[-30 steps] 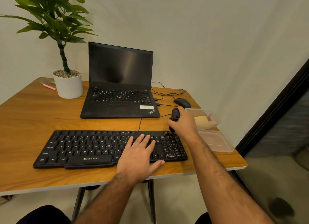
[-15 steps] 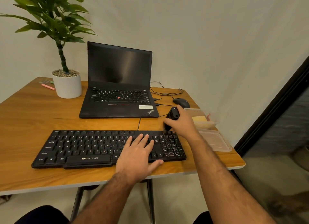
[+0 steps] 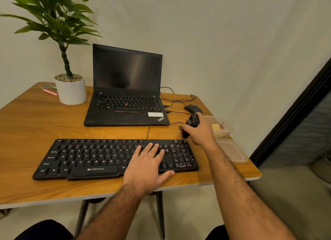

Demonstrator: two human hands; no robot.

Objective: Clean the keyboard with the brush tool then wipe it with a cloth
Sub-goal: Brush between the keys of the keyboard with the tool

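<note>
A black wired keyboard (image 3: pixel 93 157) lies near the front edge of the wooden table (image 3: pixel 26 132). My left hand (image 3: pixel 148 166) rests flat on its right-centre keys, fingers straight and spread. My right hand (image 3: pixel 200 130) grips a black brush tool (image 3: pixel 193 121) just behind the keyboard's right end, above the number pad's far corner. The brush's lower end is dark and partly hidden by my fingers. A yellowish cloth (image 3: pixel 215 128) sits inside a clear plastic container (image 3: pixel 223 130) at the table's right edge.
An open black laptop (image 3: pixel 125 96) stands behind the keyboard, with cables and a black mouse (image 3: pixel 192 108) to its right. A potted plant (image 3: pixel 70 89) and a pink pen (image 3: pixel 50 92) are at the back left. A clear lid (image 3: pixel 231 150) lies at the right edge.
My right hand with the brush has shifted slightly back and left behind the keyboard's right end. My left hand stays flat on the keys.
</note>
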